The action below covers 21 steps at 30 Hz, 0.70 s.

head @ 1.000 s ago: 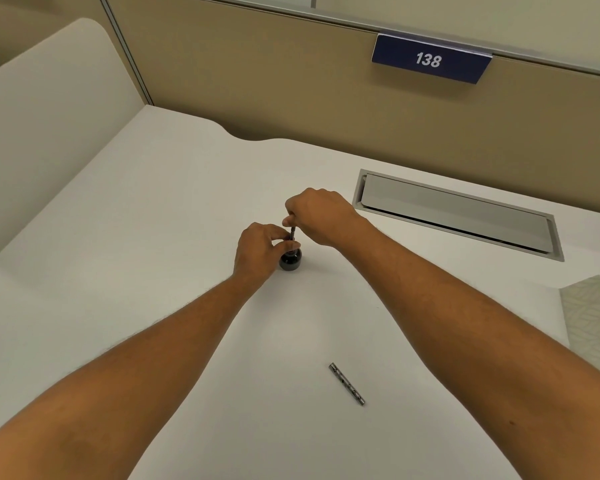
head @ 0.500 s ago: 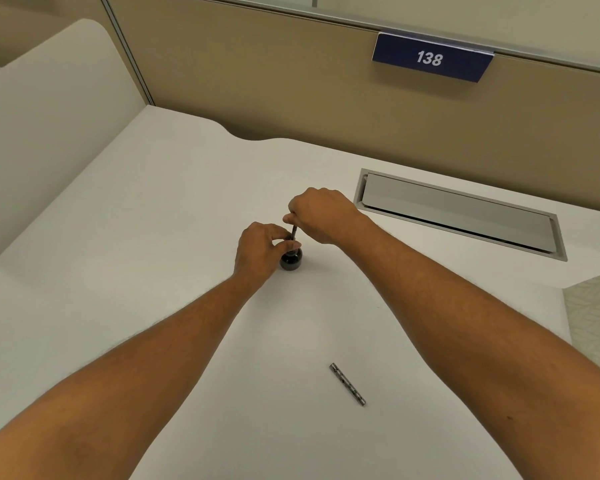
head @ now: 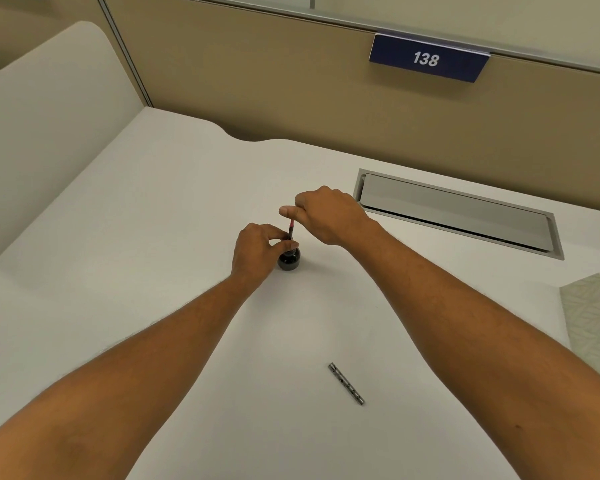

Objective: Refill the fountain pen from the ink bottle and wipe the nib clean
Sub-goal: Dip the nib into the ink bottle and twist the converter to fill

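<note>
A small round dark ink bottle (head: 289,260) stands on the white desk (head: 153,237). My left hand (head: 257,249) pinches the bottle's neck from the left. The thin fountain pen section (head: 290,230), dark with a pinkish upper part, stands upright with its lower end in the bottle's mouth. My right hand (head: 328,214) grips the pen's top from above, thumb pointing left. The nib is hidden inside the bottle. A slim metallic pen barrel (head: 346,383) lies on the desk nearer to me.
A grey cable flap (head: 454,211) is set into the desk at the back right. A pale patterned tissue box (head: 593,317) sits at the right edge. A beige partition with a blue "138" sign (head: 426,58) closes off the back.
My right hand has risen a little, so more of the pen shows above the bottle. My left hand stays on the bottle.
</note>
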Motion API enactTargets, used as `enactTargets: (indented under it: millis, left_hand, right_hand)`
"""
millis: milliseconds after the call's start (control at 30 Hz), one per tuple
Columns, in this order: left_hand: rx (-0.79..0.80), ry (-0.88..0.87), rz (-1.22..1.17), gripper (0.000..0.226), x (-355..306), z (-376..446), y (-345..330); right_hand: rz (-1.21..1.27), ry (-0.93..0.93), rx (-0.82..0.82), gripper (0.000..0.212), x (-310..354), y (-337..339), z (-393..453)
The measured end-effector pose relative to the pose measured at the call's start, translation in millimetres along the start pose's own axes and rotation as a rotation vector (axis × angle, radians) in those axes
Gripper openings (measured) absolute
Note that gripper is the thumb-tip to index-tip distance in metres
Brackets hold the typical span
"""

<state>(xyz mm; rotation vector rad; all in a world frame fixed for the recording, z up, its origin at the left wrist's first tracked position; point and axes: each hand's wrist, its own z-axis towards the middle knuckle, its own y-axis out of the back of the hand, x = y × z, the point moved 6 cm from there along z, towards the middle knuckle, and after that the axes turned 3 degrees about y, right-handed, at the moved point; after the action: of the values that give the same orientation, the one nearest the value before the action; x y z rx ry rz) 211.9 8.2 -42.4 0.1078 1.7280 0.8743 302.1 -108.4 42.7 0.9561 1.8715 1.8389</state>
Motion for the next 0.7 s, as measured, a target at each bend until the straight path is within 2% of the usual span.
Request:
enactTargets:
  millis: [267,467,700]
  left_hand:
    - [-0.015,0.136,-0.179,0.027,5,-7,7]
    - [-0.069,0.259,-0.490,0.024,1,-15,19]
    - [-0.031,0.388,-0.776,0.013,-19,-51,15]
  right_hand:
    - [0.307,-0.173,-0.164,0.041,-24,-21,-52]
    - [0.623,-0.336,-0.228,0.022,-45,-57,-117]
    - [0.857,-0.547,-0.314,0.019,-63,-84,-202]
